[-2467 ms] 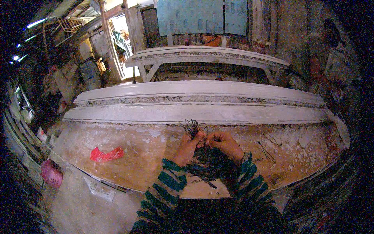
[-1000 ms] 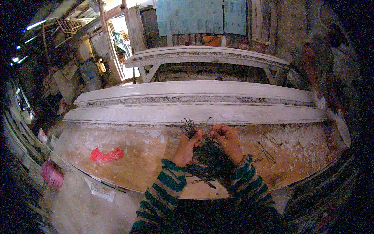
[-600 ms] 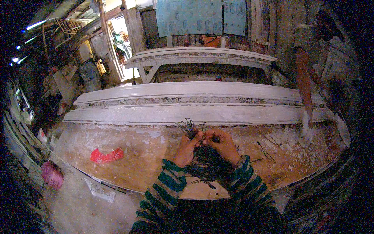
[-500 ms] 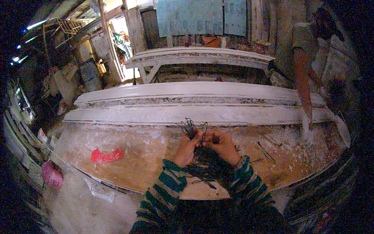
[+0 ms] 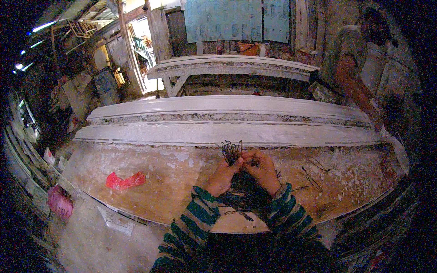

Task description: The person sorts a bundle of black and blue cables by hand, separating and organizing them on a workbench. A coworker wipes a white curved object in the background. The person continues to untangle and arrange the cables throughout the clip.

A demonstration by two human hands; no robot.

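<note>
My left hand (image 5: 222, 176) is closed around a bunch of thin dark looped wires (image 5: 231, 149), whose loops stick up above the fingers. Beside it, fingertips almost meeting, my right hand (image 5: 263, 170) is closed with dark wire strands (image 5: 255, 160) showing between its fingers. Under both hands lies a dark tangled heap of wires (image 5: 241, 200) on the worn wooden table (image 5: 168, 191). To the right of my right hand, a few loose bent wires (image 5: 313, 178) rest on the tabletop.
A red plastic scrap (image 5: 125, 180) lies on the table's left part. Long white moulded strips (image 5: 227, 132) run along the far side. Beyond them stands another white-topped bench (image 5: 227, 68). A co-worker (image 5: 353, 59) leans in at the right. A pink bag (image 5: 60, 202) sits at the lower left.
My left hand and its wire bunch have shifted slightly right, closer against my right hand. The co-worker's arm has drawn back from the tabletop toward the right end of the white strips.
</note>
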